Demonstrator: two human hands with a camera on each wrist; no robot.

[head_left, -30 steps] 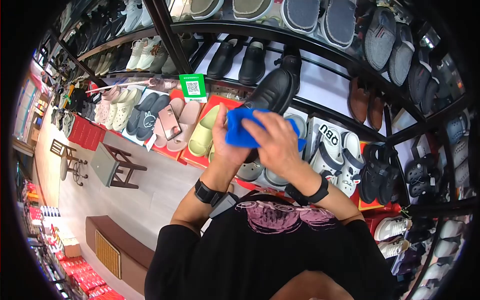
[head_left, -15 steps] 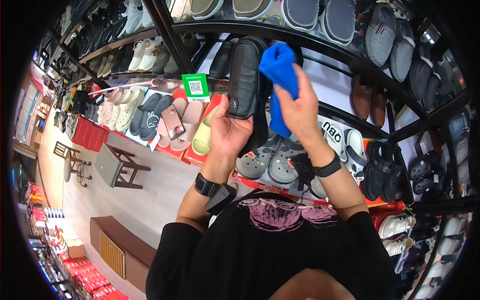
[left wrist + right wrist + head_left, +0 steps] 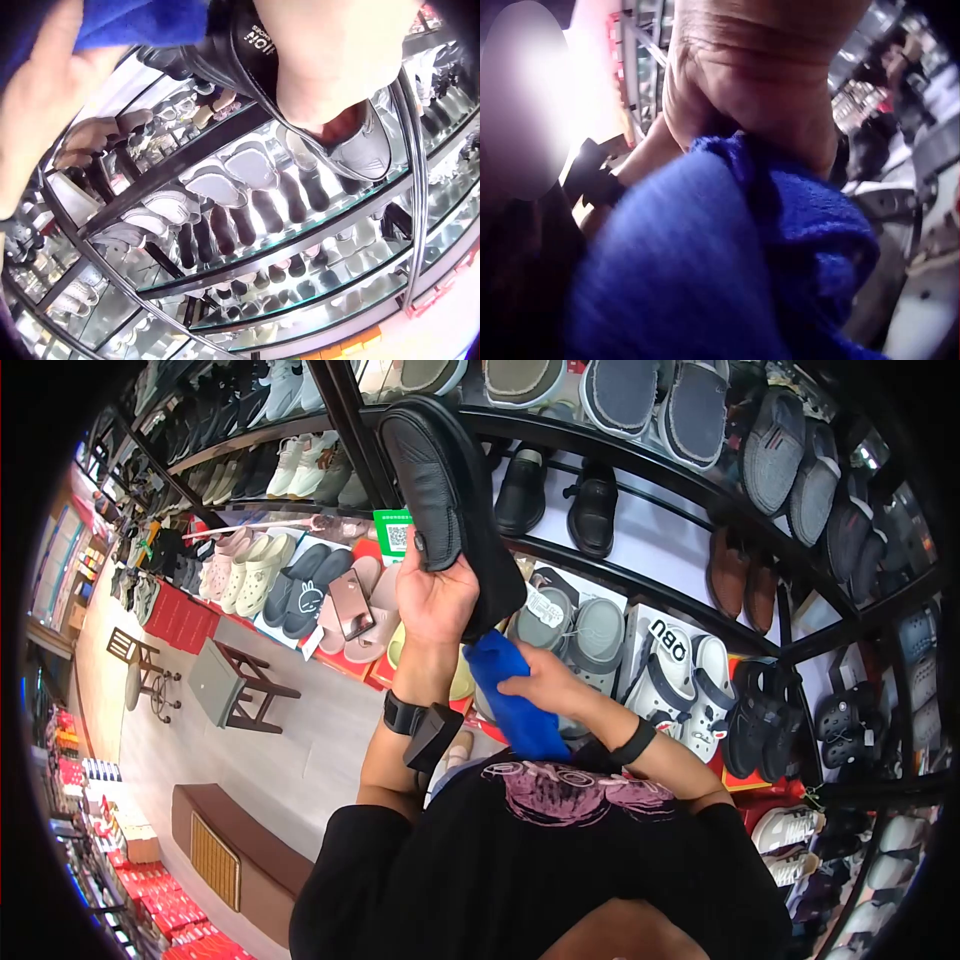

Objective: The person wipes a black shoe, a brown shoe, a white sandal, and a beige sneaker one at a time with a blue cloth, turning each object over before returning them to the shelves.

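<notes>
My left hand (image 3: pixel 437 600) grips a black leather shoe (image 3: pixel 425 485) and holds it up in front of the shelves, its toe pointing up and away. In the left wrist view the fingers of that hand (image 3: pixel 337 64) reach over the shoe (image 3: pixel 240 64), and pale lettering shows inside it. Lower down, my right hand (image 3: pixel 550 682) holds a blue cloth (image 3: pixel 515 700), bunched at the shoe's heel end and hanging toward the black shirt. In the right wrist view the cloth (image 3: pixel 697 247) fills the foreground below the right hand (image 3: pixel 757 90), whose fingertips are hidden.
Two black shoes (image 3: pixel 592 510) stand on the white shelf ahead. Grey clogs (image 3: pixel 598 645), white clogs (image 3: pixel 665 675) and pink slides (image 3: pixel 375 610) line the lower display. A green QR-code card (image 3: pixel 392 532) stands behind the left hand. At left are a small table (image 3: pixel 225 685) and a brown bench (image 3: pixel 270 840).
The left hand has raised the shoe up and to the left. The right hand with the cloth first rose beside the shoe's toe, then came down to its heel end.
</notes>
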